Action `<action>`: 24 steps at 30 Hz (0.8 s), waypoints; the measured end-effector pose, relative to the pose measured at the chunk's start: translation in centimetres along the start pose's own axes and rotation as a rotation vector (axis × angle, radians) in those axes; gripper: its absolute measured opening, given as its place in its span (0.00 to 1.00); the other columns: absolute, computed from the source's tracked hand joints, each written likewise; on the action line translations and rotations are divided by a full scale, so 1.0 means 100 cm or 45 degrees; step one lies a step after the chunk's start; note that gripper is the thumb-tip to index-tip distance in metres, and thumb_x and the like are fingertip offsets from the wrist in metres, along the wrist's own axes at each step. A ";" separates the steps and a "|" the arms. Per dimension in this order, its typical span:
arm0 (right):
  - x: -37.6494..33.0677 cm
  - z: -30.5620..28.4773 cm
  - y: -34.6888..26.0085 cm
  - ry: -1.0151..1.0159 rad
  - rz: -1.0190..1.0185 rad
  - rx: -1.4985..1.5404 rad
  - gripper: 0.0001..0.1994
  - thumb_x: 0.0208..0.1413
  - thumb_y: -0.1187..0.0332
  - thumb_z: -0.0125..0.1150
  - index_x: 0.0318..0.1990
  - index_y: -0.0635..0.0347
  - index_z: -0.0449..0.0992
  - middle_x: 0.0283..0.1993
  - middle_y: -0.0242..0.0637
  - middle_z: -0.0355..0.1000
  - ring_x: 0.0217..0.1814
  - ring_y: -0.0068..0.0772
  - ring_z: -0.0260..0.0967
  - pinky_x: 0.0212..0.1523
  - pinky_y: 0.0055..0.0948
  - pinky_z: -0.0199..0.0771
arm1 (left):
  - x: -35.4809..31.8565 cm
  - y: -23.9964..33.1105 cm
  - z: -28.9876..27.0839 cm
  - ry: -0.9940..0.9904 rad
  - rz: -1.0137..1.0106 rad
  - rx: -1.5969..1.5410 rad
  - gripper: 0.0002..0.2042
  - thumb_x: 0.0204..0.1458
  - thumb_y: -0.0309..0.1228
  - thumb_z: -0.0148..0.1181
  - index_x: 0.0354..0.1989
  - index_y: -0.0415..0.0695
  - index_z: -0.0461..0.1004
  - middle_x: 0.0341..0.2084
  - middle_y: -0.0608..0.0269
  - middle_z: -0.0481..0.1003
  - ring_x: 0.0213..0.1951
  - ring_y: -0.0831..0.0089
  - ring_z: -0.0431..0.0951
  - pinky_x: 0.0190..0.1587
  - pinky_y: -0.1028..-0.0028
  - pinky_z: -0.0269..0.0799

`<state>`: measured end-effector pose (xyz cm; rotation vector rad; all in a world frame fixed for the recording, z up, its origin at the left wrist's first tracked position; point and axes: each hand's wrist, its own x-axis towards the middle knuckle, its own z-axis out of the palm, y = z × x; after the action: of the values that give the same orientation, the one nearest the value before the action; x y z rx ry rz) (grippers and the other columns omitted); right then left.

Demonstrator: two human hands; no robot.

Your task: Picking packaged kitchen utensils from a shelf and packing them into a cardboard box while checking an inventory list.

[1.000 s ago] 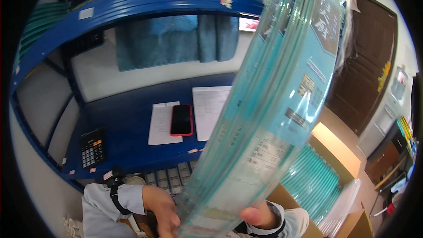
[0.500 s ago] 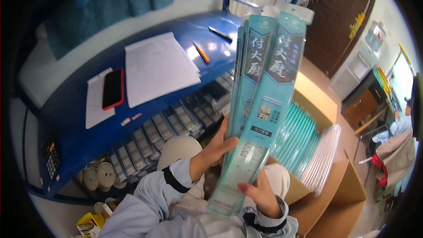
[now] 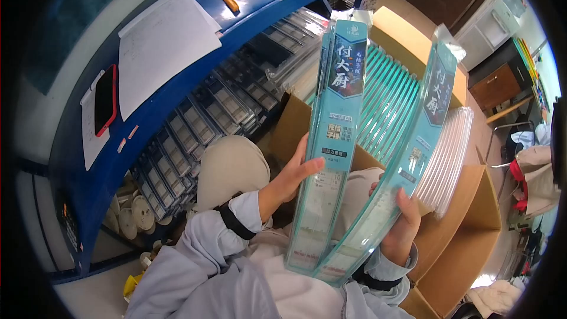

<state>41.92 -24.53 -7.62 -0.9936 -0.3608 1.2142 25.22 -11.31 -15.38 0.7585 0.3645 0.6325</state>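
My left hand (image 3: 293,174) is closed round a small stack of long flat teal plastic packs (image 3: 331,201), held upright over my lap with the thumb across the front. In my right hand (image 3: 403,224) another long teal pack (image 3: 407,168) leans to the right, its middle pinched between thumb and fingers. The lower ends of the packs meet near my waist, and their tops stand apart. Behind them, a cardboard box (image 3: 407,31) holds a row of similar teal packs (image 3: 381,106) on edge, beside a row of whitish packs (image 3: 452,162).
To the left, a blue table (image 3: 159,106) bears white papers (image 3: 168,41), a red-edged phone (image 3: 106,100) and an orange cutter (image 3: 227,0). Under it lie several transparent cases (image 3: 201,112) and white spools (image 3: 142,212). An open carton flap (image 3: 455,242) stands at my right.
My right hand has moved up and right with one pack, parting it from the stack in my left hand. The view has shifted, bringing more of the box into sight.
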 end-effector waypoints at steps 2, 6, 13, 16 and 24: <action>-0.007 0.013 0.001 -0.030 0.031 -0.001 0.24 0.49 0.61 0.57 0.50 0.68 0.64 0.43 0.44 0.69 0.40 0.32 0.69 0.41 0.28 0.71 | 0.000 -0.004 0.001 0.000 0.013 -0.051 0.39 0.50 0.42 0.56 0.64 0.43 0.40 0.57 0.58 0.55 0.59 0.69 0.56 0.60 0.68 0.51; -0.006 0.036 0.032 0.058 0.107 -0.055 0.23 0.54 0.64 0.55 0.54 0.67 0.59 0.49 0.38 0.67 0.49 0.28 0.65 0.49 0.27 0.64 | 0.002 -0.007 0.006 -0.094 0.029 -0.336 0.37 0.53 0.42 0.53 0.65 0.43 0.39 0.58 0.60 0.55 0.60 0.69 0.54 0.62 0.69 0.47; -0.004 0.039 0.034 0.073 0.129 -0.207 0.27 0.50 0.69 0.60 0.56 0.65 0.57 0.48 0.39 0.67 0.48 0.29 0.66 0.49 0.27 0.65 | 0.002 -0.018 0.006 0.014 0.091 0.149 0.36 0.55 0.44 0.49 0.65 0.43 0.37 0.60 0.60 0.53 0.61 0.68 0.53 0.62 0.69 0.46; -0.009 0.031 0.035 0.184 0.011 -0.082 0.29 0.47 0.69 0.61 0.56 0.65 0.56 0.48 0.41 0.66 0.47 0.31 0.67 0.49 0.28 0.66 | 0.001 -0.017 0.005 0.040 0.100 0.270 0.35 0.57 0.46 0.46 0.66 0.44 0.36 0.61 0.60 0.52 0.61 0.68 0.55 0.62 0.67 0.47; -0.015 0.025 0.032 0.167 -0.010 -0.156 0.30 0.48 0.65 0.56 0.58 0.65 0.55 0.52 0.43 0.64 0.50 0.36 0.65 0.52 0.31 0.65 | 0.005 -0.008 0.010 0.051 0.020 -0.138 0.30 0.60 0.47 0.36 0.66 0.47 0.39 0.59 0.63 0.56 0.58 0.70 0.59 0.60 0.67 0.54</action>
<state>37.62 -24.75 -8.36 -1.1701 -0.3383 1.1242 26.45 -12.00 -15.32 0.6467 0.3581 0.6778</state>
